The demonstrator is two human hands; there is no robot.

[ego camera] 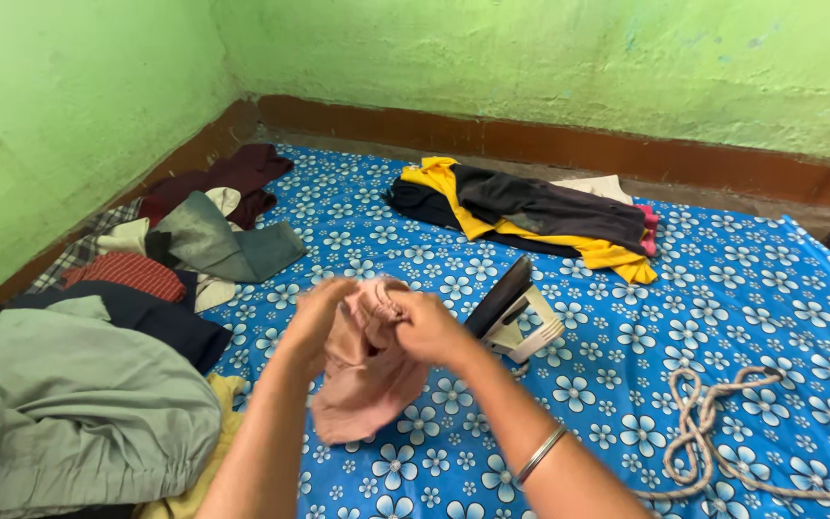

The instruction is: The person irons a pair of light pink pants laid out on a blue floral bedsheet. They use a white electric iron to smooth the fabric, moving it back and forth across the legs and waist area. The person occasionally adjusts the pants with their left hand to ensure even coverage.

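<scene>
Green plastered walls (549,58) with a brown skirting band enclose our work floor.

Item: blue flowered sheet (742,288), spread over the floor, bearing everything below.

Item: grey-green garment (69,413), bunched at our left, the largest of a heap (136,279) of mixed clothes running back to the corner; a maroon piece (242,173) lies furthest.

Item: pile of dark and yellow clothes (530,211), laid flat across the far side of the sheet, well apart from us.

Item: pink cloth (367,375), held up between both hands above the sheet, its lower part hanging down to it. Our left hand (314,312) pinches the gathered upper edge; our right hand (425,327), bangle on its forearm, grips the same edge close beside. Both are closed on the cloth.

Item: iron (511,308), tipped on its heel just beyond our right hand, soleplate dark and facing us.

Item: pale cord (722,423), coiled loosely at our right.

Risk, as we judge it: the iron stands very near the hanging cloth and our right wrist; a swing of either could knock it over or touch the soleplate. Whether it is hot, we cannot tell. The loose cord could also snag an arm.
</scene>
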